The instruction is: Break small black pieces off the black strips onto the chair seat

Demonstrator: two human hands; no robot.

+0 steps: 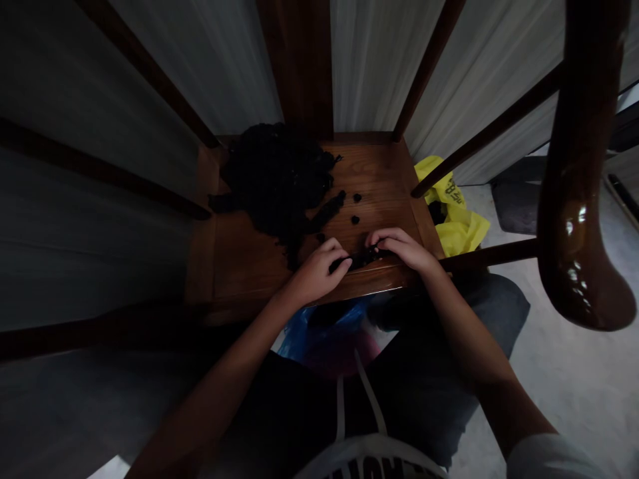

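So the black strip (357, 259) was stretched between both hands right at the front edge of a wooden chair seat (379, 166), pretty much in line with that edge. It was dark all over, soft-looking and kinda lumpy, with a few tiny pale specks toward its right end; too dim to make out the actual material, sorry. Left hand (322, 269) had thumb and fingers pinched together on the left end, and the right hand (399, 247) had its fingertips clamped on the other end. Behind them, a big matted black pile (279, 176) took up the back left of the seat, ragged at the edges, with a stubby fuzzy length (328, 209) poking out toward the right. A couple of little black clumps (355, 219) sat just beside that. Yellow plastic bag (464, 233) was off to the right of the chair, and some blue plastic (304, 336) showed below the front edge.
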